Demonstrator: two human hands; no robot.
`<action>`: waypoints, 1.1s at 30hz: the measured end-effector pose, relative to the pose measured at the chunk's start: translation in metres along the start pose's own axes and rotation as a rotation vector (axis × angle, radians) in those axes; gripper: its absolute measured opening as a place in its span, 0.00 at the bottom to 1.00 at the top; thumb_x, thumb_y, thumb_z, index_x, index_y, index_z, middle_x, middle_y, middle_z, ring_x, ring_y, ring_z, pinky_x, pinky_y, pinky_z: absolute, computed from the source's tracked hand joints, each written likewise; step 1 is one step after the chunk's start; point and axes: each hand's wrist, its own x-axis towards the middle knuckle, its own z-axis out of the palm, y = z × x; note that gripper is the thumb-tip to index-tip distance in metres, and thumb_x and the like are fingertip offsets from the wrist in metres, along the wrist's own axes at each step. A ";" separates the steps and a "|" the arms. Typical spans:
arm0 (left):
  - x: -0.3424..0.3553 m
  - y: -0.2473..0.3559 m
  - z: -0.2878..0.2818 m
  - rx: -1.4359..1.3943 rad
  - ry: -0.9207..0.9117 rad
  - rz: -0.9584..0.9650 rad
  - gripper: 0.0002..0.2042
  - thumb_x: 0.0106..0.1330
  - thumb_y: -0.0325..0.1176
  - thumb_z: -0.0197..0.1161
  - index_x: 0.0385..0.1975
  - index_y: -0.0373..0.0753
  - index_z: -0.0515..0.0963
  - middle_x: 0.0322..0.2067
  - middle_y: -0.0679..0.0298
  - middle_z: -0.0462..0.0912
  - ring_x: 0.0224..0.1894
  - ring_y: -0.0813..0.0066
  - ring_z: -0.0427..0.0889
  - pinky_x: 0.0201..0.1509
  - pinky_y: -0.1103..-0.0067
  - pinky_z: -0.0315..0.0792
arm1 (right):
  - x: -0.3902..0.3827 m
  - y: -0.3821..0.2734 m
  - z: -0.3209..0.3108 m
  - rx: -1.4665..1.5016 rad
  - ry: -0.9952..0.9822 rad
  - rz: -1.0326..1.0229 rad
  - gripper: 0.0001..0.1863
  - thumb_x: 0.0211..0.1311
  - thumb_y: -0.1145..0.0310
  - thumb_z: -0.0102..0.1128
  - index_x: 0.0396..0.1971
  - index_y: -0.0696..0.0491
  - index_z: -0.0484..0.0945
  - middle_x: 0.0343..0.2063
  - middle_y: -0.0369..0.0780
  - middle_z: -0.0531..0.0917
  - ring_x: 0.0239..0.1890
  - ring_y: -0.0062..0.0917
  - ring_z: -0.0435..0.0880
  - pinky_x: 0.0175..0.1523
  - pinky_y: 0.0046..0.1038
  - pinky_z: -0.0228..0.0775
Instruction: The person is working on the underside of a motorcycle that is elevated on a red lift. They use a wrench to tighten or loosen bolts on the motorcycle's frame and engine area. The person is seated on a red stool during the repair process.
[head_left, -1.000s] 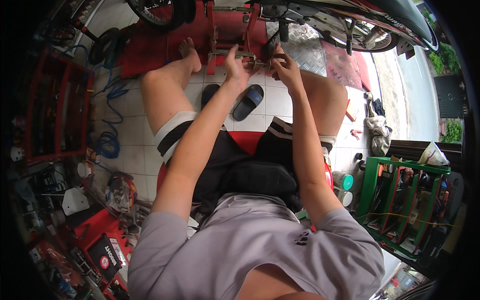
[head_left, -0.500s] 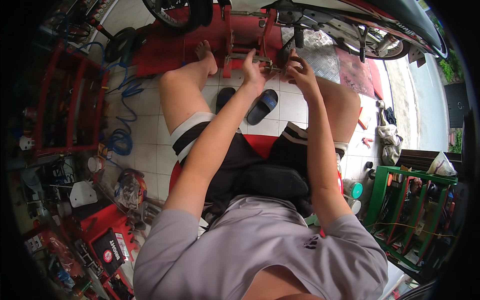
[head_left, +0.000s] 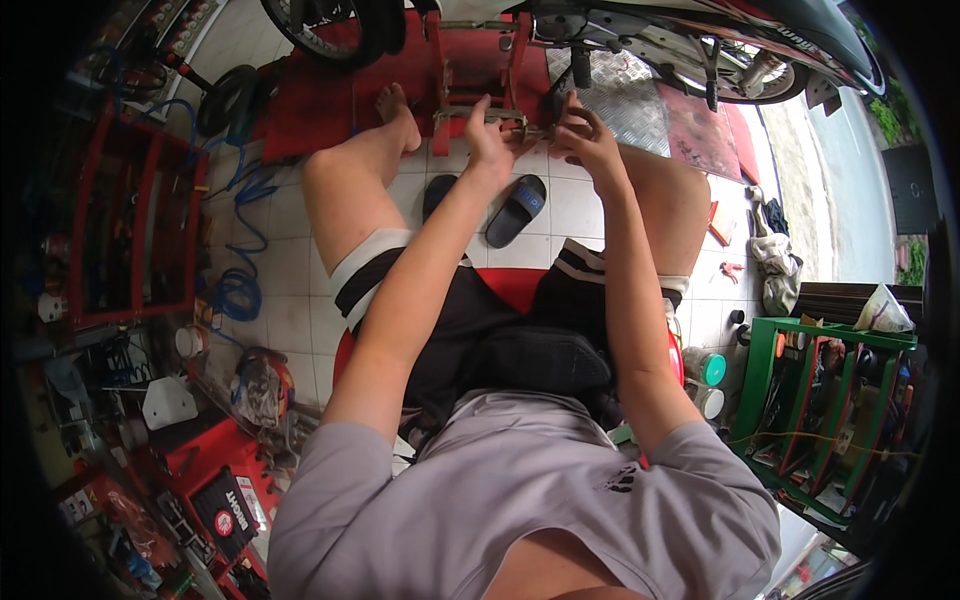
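Both bare hands work at a metal rod with a fitting (head_left: 532, 132) across the foot of a red metal stand (head_left: 440, 70), below a motorbike (head_left: 655, 55). My left hand (head_left: 490, 140) is curled at the rod, thumb pointing up along it. My right hand (head_left: 588, 140) has bent fingers at the rod's right end, beside the bike's footpeg. Small parts between my fingers are too small to make out. I sit on a red seat (head_left: 505, 290) with knees apart; black sandals (head_left: 515, 215) lie between my legs.
A red mat (head_left: 300, 115) and metal checker plate (head_left: 615, 105) lie under the bike. A red rack (head_left: 130, 220), coiled blue hose (head_left: 235, 290) and red toolbox (head_left: 190, 460) are at left. A green rack (head_left: 760, 400), jars (head_left: 705, 370) and red-handled pliers (head_left: 730, 272) are at right.
The whole view shifts slightly with my head, right and then back a little left. Both hands stay at the rod, with small changes in the right fingers' bend.
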 end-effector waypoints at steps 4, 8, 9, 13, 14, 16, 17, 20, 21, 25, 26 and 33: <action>0.000 0.000 -0.001 0.008 -0.009 0.001 0.39 0.59 0.64 0.46 0.54 0.29 0.63 0.47 0.44 0.71 0.52 0.51 0.72 0.60 0.61 0.64 | 0.002 0.006 0.007 0.022 0.025 -0.031 0.22 0.62 0.64 0.57 0.54 0.55 0.69 0.29 0.40 0.82 0.24 0.21 0.80 0.30 0.23 0.71; 0.000 0.002 0.000 -0.004 -0.006 -0.004 0.38 0.59 0.63 0.46 0.52 0.29 0.65 0.46 0.45 0.72 0.51 0.52 0.72 0.60 0.62 0.64 | 0.005 0.005 0.003 0.066 0.026 0.113 0.30 0.57 0.66 0.62 0.59 0.55 0.63 0.37 0.41 0.80 0.32 0.23 0.81 0.35 0.26 0.73; -0.001 0.002 0.001 -0.006 0.001 -0.005 0.38 0.59 0.63 0.46 0.52 0.29 0.65 0.45 0.45 0.72 0.51 0.53 0.72 0.60 0.62 0.64 | 0.004 0.004 0.005 0.095 0.025 0.094 0.33 0.56 0.69 0.64 0.61 0.54 0.61 0.35 0.40 0.80 0.31 0.22 0.82 0.34 0.26 0.74; -0.003 0.003 0.003 -0.024 0.007 0.002 0.37 0.59 0.63 0.48 0.52 0.30 0.63 0.40 0.49 0.74 0.46 0.55 0.75 0.57 0.64 0.67 | -0.002 0.003 0.009 0.018 -0.123 -0.063 0.36 0.54 0.71 0.63 0.63 0.53 0.59 0.39 0.41 0.80 0.38 0.25 0.81 0.39 0.25 0.74; -0.004 0.003 0.004 -0.032 0.002 0.006 0.37 0.59 0.62 0.48 0.52 0.31 0.62 0.37 0.50 0.75 0.44 0.56 0.76 0.55 0.65 0.68 | 0.000 0.005 0.007 -0.020 -0.143 -0.051 0.41 0.52 0.72 0.64 0.66 0.50 0.54 0.40 0.42 0.80 0.38 0.25 0.81 0.38 0.25 0.75; -0.004 0.001 0.005 -0.014 0.010 -0.004 0.37 0.59 0.63 0.47 0.51 0.30 0.65 0.41 0.48 0.73 0.48 0.55 0.74 0.57 0.65 0.68 | 0.010 0.011 0.001 0.032 -0.055 0.095 0.44 0.51 0.73 0.65 0.67 0.50 0.50 0.44 0.43 0.78 0.39 0.26 0.81 0.38 0.26 0.75; -0.003 0.001 0.005 -0.005 0.014 -0.009 0.37 0.60 0.63 0.47 0.50 0.29 0.67 0.44 0.47 0.73 0.50 0.55 0.73 0.58 0.64 0.67 | 0.013 0.014 -0.003 0.050 -0.035 0.133 0.45 0.52 0.73 0.65 0.68 0.49 0.49 0.46 0.43 0.77 0.38 0.26 0.82 0.38 0.26 0.76; -0.004 0.005 0.001 -0.017 0.045 -0.002 0.37 0.60 0.63 0.46 0.50 0.29 0.67 0.43 0.47 0.73 0.49 0.55 0.73 0.57 0.64 0.67 | 0.006 0.002 0.001 0.097 -0.051 0.182 0.48 0.53 0.72 0.65 0.69 0.49 0.43 0.53 0.43 0.73 0.35 0.26 0.82 0.37 0.26 0.77; -0.005 0.005 0.002 -0.009 0.042 -0.005 0.37 0.60 0.63 0.46 0.50 0.29 0.67 0.43 0.47 0.73 0.49 0.55 0.73 0.57 0.64 0.67 | 0.005 0.004 0.000 0.088 -0.064 0.093 0.46 0.53 0.71 0.64 0.68 0.50 0.45 0.54 0.43 0.72 0.35 0.26 0.82 0.36 0.26 0.77; -0.006 0.002 0.010 -0.006 0.006 -0.012 0.37 0.61 0.63 0.45 0.50 0.29 0.66 0.44 0.47 0.73 0.48 0.55 0.74 0.58 0.64 0.67 | 0.020 0.029 -0.005 -0.207 0.079 -0.134 0.39 0.55 0.68 0.64 0.65 0.54 0.54 0.57 0.42 0.70 0.37 0.25 0.82 0.35 0.25 0.76; -0.005 0.000 0.012 -0.012 -0.011 -0.014 0.37 0.61 0.63 0.45 0.51 0.29 0.66 0.44 0.47 0.73 0.48 0.55 0.74 0.58 0.64 0.67 | 0.025 0.038 -0.012 -0.231 0.112 -0.096 0.38 0.55 0.68 0.64 0.64 0.56 0.57 0.57 0.42 0.70 0.40 0.25 0.81 0.37 0.25 0.75; -0.003 0.005 -0.004 -0.010 -0.018 -0.003 0.37 0.61 0.62 0.45 0.51 0.28 0.66 0.44 0.46 0.73 0.49 0.54 0.74 0.60 0.62 0.66 | 0.007 0.010 0.003 -0.033 -0.083 -0.004 0.27 0.51 0.62 0.66 0.50 0.60 0.73 0.64 0.50 0.61 0.61 0.33 0.70 0.53 0.27 0.71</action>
